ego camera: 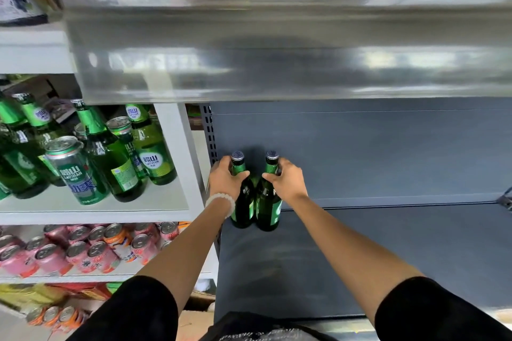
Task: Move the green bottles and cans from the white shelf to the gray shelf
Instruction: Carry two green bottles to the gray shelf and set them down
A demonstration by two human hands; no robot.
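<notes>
Two green bottles (255, 202) are stood upright, side by side and touching, at the left end of the gray shelf (388, 243), close to its left upright. Each is gripped at the neck: the left hand (225, 178) is curled round the left bottle, the right hand (288, 180) round the right one, fingers (273, 174) wrapped closed on the glass. They appear to be resting on the shelf, so this pair is judged nearly delivered, with only the release left. Nothing else is seen on the gray shelf. On the white shelf (91, 216) to the left, several green bottles (110, 152) and green cans (73, 169) are left, so most of the task is judged undone.
</notes>
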